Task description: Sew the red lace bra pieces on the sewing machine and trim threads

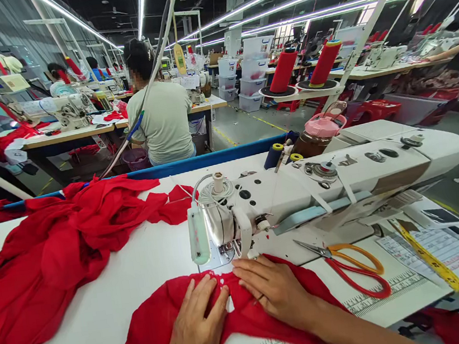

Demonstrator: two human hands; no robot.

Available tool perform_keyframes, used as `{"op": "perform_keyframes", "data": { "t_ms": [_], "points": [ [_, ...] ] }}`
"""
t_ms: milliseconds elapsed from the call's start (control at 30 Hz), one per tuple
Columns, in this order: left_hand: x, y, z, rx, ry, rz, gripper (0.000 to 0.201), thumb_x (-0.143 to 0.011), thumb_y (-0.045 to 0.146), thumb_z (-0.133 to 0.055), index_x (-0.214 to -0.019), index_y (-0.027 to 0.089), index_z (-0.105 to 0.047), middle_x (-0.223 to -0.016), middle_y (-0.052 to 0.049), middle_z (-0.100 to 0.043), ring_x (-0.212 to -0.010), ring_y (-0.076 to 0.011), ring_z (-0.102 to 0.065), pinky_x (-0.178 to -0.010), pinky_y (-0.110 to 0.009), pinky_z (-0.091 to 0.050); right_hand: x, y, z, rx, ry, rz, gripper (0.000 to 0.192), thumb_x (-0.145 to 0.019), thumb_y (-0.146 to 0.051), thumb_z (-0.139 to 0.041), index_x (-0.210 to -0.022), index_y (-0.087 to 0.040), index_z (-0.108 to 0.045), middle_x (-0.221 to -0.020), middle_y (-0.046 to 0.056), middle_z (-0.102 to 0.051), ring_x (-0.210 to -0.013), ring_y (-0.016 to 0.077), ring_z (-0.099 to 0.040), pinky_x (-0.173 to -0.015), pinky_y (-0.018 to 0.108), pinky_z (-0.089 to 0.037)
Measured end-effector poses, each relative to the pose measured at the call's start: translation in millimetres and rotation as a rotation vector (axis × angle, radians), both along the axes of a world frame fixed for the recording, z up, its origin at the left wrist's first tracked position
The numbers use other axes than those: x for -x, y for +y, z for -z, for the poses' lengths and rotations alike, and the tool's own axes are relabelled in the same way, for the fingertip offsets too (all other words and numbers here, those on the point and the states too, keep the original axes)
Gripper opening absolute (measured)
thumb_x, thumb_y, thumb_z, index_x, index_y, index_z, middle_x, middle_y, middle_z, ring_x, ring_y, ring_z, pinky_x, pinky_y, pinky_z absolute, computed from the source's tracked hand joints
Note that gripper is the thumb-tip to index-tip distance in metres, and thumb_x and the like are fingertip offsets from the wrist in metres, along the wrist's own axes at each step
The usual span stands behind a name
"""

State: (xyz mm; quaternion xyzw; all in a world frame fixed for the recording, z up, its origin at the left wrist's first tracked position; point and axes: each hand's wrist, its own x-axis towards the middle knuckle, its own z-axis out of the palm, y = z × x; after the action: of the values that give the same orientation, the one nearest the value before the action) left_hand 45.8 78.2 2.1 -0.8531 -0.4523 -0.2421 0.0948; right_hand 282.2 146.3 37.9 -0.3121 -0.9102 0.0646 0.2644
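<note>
Red fabric point(148, 324) lies across the front of the sewing table, its upper edge just below the sewing machine's needle area point(228, 249). My left hand point(196, 323) rests flat on the cloth, fingers stretched toward the machine and thumb angled right. Beside it, my right hand point(275, 293) lies on the same cloth with its fingers extended to the left and slightly bent. Small white spots, perhaps a trim, show on the fabric between my fingertips. The white sewing machine point(282, 187) stands directly beyond both hands. Neither palm can be seen.
Scissors point(351, 263) with orange and red handles lie right of my right hand. A yellow tape measure point(429, 258) crosses some papers. More red fabric point(61, 245) is heaped at left. Red thread cones point(284, 71) stand behind the machine. A person point(162, 113) sits ahead, facing away.
</note>
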Motion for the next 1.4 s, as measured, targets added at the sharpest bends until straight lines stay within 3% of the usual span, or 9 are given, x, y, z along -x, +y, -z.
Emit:
{"op": "perform_keyframes", "data": {
  "t_ms": [133,367,500,667,733,933,1100,1200,1400],
  "points": [
    [-2.4,-1.7,0.9,-0.026,0.003,-0.007,0.047,-0.093,0.002,-0.043,-0.135,0.018,-0.060,-0.132,-0.016,-0.063,-0.129,-0.0316,-0.057,-0.107,-0.056,-0.049,15.9,1.4,-16.6,0.216,-0.280,0.123,0.033,-0.097,-0.012,-0.047,-0.126,-0.018,-0.060,-0.120,0.015,-0.068,-0.106,0.0286,-0.062,-0.078,0.038,-0.055],
    [-3.5,-2.4,-2.3,-0.024,0.007,-0.005,0.046,-0.091,0.001,-0.042,-0.130,0.016,-0.062,-0.132,-0.017,-0.063,-0.131,-0.0316,-0.055,-0.106,-0.056,-0.049,34.6,13.0,-58.6,0.500,-0.372,-0.002,0.012,-0.082,-0.009,-0.055,-0.090,-0.018,-0.057,-0.094,0.006,-0.063,-0.078,0.0192,-0.056,-0.067,0.030,-0.043],
    [-4.3,-2.6,-3.5,0.015,-0.001,-0.007,0.048,-0.091,0.000,-0.040,-0.131,0.016,-0.061,-0.133,-0.017,-0.062,-0.132,-0.0313,-0.054,-0.108,-0.056,-0.048,27.4,29.9,-71.3,0.818,-0.367,-0.209,0.015,-0.080,-0.021,-0.067,-0.087,-0.022,-0.054,-0.068,-0.007,-0.053,-0.059,0.0112,-0.048,-0.053,0.021,-0.036],
    [-4.1,-2.2,-5.6,0.048,0.000,-0.001,0.046,-0.093,0.002,-0.043,-0.133,0.015,-0.059,-0.133,-0.017,-0.062,-0.131,-0.0325,-0.055,-0.106,-0.058,-0.049,-1.5,38.5,-84.3,1.123,-0.429,-0.506,0.014,-0.094,-0.031,-0.059,-0.092,-0.022,-0.069,-0.070,-0.007,-0.062,-0.049,0.0072,-0.050,-0.052,0.019,-0.040],
    [-2.9,-1.8,-6.1,0.045,0.007,0.007,0.047,-0.092,0.002,-0.044,-0.135,0.015,-0.058,-0.134,-0.017,-0.062,-0.131,-0.0322,-0.055,-0.106,-0.058,-0.049,-17.5,33.9,-90.0,0.961,-0.467,-0.411,0.010,-0.089,-0.022,-0.063,-0.090,-0.024,-0.073,-0.075,-0.004,-0.067,-0.060,0.0112,-0.060,-0.060,0.022,-0.044],
    [1.1,-0.2,-2.8,-0.010,0.074,0.011,0.049,-0.094,0.002,-0.044,-0.139,0.016,-0.055,-0.134,-0.016,-0.063,-0.134,-0.0303,-0.053,-0.107,-0.056,-0.049,-43.9,5.6,-87.2,0.039,-0.704,0.442,0.023,-0.071,0.001,-0.065,-0.077,-0.020,-0.074,-0.098,0.019,-0.068,-0.093,0.0357,-0.065,-0.052,0.030,-0.046],
    [1.2,-0.7,-0.1,-0.052,0.128,0.007,0.053,-0.091,-0.001,-0.044,-0.140,0.015,-0.054,-0.135,-0.016,-0.063,-0.133,-0.0315,-0.054,-0.104,-0.055,-0.052,-4.6,-20.6,-44.6,0.073,-0.270,0.166,0.047,-0.077,0.006,-0.051,-0.113,-0.022,-0.067,-0.110,0.008,-0.070,-0.100,0.0239,-0.063,-0.070,0.030,-0.057],
    [0.6,-2.1,-2.2,-0.045,0.107,0.002,0.054,-0.091,-0.001,-0.042,-0.140,0.015,-0.054,-0.134,-0.017,-0.062,-0.131,-0.0318,-0.055,-0.102,-0.055,-0.053,14.7,-18.3,-17.7,0.086,-0.066,0.020,0.032,-0.094,-0.006,-0.051,-0.120,-0.019,-0.065,-0.119,0.007,-0.069,-0.110,0.0222,-0.061,-0.086,0.032,-0.058],
    [-1.7,-4.4,-4.5,0.068,0.037,-0.029,0.048,-0.096,0.004,-0.041,-0.141,0.018,-0.054,-0.137,-0.016,-0.060,-0.132,-0.0307,-0.054,-0.108,-0.057,-0.047,10.7,-7.0,-8.8,0.038,-0.089,-0.051,0.034,-0.099,-0.033,-0.059,-0.129,-0.017,-0.061,-0.126,0.010,-0.067,-0.118,0.0276,-0.058,-0.087,0.039,-0.060]
  ]
}}
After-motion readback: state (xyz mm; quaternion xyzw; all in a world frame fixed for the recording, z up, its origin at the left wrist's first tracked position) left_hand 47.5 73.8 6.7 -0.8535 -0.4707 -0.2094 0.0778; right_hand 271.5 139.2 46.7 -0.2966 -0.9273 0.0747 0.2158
